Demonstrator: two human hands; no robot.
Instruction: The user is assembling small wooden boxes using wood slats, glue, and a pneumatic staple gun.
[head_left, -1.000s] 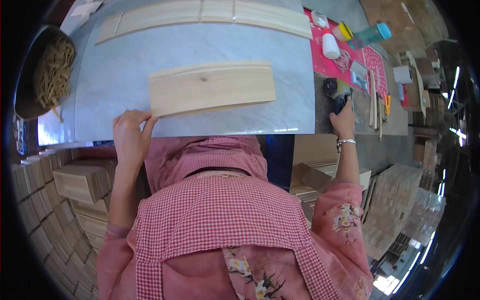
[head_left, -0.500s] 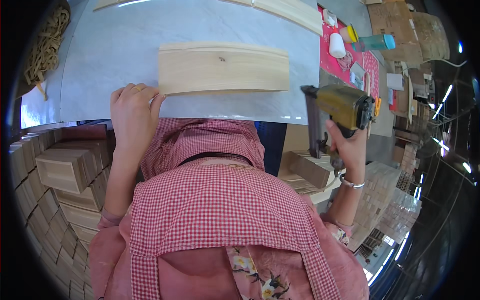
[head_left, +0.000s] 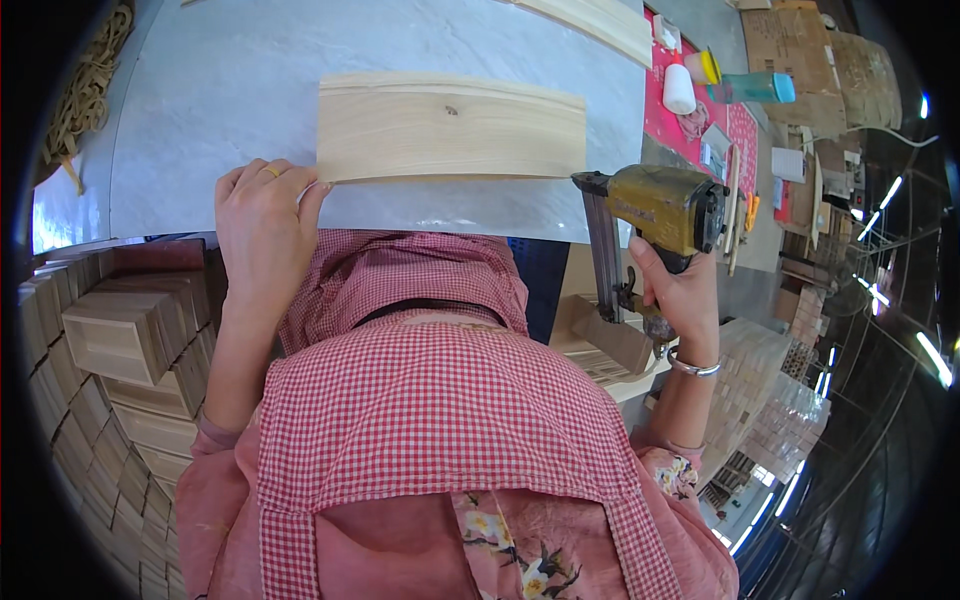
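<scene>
A pale wooden box or board piece (head_left: 450,128) with a small dark knot lies on the grey-white tabletop (head_left: 230,80). My left hand (head_left: 268,215) is closed at its near left corner, thumb and fingers pinching the edge there. In my right hand (head_left: 685,295) is a yellow and black nail gun (head_left: 655,215), gripped by its handle. The gun's nose touches or nearly touches the near right corner of the wooden piece. Whatever lies beneath the wood is hidden.
Wooden strips (head_left: 590,30) lie along the table's far edge. At the right, a red cloth carries a white bottle (head_left: 678,90) and a teal bottle (head_left: 755,88). Stacked wooden boxes (head_left: 115,335) stand at lower left, and curled strips (head_left: 90,85) hang at far left.
My right hand has brought the nail gun leftward, its nose now at the wood's near right corner. The left hand keeps its hold on the left corner.
</scene>
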